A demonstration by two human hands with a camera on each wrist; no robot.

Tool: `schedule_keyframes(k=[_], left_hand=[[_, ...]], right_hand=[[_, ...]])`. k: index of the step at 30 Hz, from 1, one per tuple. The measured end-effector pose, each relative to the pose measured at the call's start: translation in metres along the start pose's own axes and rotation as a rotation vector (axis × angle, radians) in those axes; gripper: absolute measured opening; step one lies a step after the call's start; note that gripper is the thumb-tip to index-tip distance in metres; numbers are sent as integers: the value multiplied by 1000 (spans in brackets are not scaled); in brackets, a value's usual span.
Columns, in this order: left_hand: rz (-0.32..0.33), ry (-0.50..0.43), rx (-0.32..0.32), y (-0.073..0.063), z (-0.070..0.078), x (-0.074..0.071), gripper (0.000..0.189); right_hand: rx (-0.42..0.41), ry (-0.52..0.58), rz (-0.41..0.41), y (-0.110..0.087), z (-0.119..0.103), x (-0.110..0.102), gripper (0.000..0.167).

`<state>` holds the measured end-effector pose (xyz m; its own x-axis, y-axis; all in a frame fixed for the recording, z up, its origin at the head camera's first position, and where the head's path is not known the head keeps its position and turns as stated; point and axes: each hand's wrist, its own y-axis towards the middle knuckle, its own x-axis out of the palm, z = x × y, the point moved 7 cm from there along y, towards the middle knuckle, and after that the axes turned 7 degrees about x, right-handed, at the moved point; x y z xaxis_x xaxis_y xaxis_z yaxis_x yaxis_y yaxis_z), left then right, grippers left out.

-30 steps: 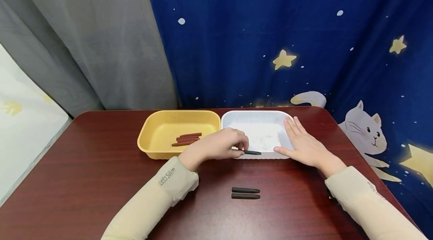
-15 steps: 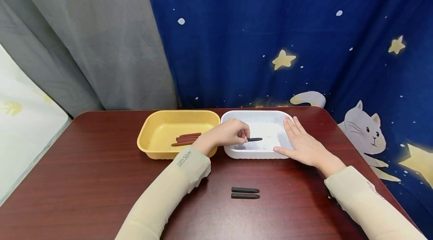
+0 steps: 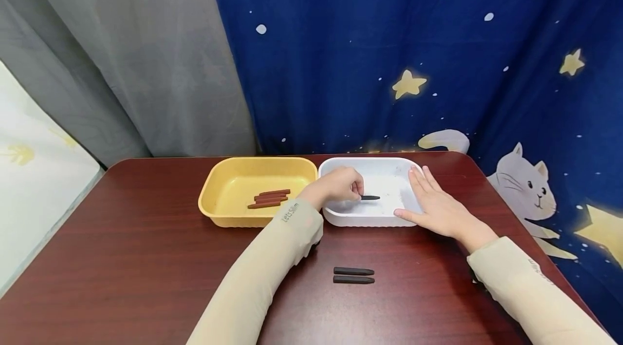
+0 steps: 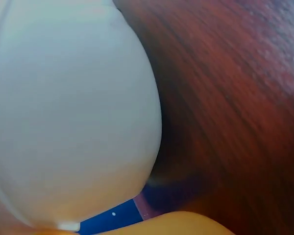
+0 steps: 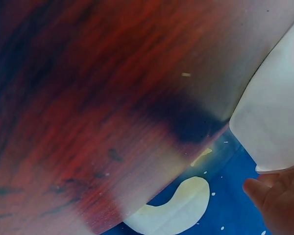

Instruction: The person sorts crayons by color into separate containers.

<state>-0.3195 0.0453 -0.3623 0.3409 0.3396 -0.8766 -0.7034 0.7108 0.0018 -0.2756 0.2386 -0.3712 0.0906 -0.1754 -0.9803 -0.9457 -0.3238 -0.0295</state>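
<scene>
In the head view my left hand (image 3: 340,184) reaches into the white tray (image 3: 375,220) and pinches a black crayon (image 3: 371,198) low over the tray's floor. The crayon's tapered tip points right; its other end is hidden by the fingers. My right hand (image 3: 438,209) rests on the tray's right rim with straight fingers, thumb at the front corner. Two more black crayons, a farther one (image 3: 353,271) and a nearer one (image 3: 353,280), lie side by side on the table in front. Part of the right hand (image 5: 281,200) also shows in the right wrist view beside the tray.
Left of the white tray, close beside it, stands a yellow tray (image 3: 214,214) with several brown crayons (image 3: 265,205) lying in it. Dark marks speckle the white tray's floor. Behind the dark red table (image 3: 146,247) hang a grey curtain (image 3: 146,53) and a blue starry curtain (image 3: 331,53).
My left hand has carried the black crayon from over the white tray's front rim inward and slightly right, lower into the tray. My right hand has stayed on the rim.
</scene>
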Motion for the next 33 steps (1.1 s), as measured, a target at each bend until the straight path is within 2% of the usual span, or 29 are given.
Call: schedule_keyframes(k=[4, 9, 17, 21, 25, 33], left_hand=[[-11, 10, -43, 2, -1, 1, 11], [-13, 40, -61, 2, -2, 3, 15], [-36, 108, -38, 2, 1, 2, 10], [-40, 201, 24, -2, 14, -4, 10], [-35, 277, 91, -8, 34, -12, 10], [-31, 405, 179, -33, 71, -29, 11]], right_hand=[[0, -1, 2, 0, 1, -1, 110], [-5, 0, 7, -1, 1, -3, 109], [-8, 18, 15, 0, 0, 0, 108], [-5, 8, 8, 1, -1, 0, 109], [-6, -9, 7, 0, 0, 0, 109], [-5, 1, 5, 0, 0, -1, 110]])
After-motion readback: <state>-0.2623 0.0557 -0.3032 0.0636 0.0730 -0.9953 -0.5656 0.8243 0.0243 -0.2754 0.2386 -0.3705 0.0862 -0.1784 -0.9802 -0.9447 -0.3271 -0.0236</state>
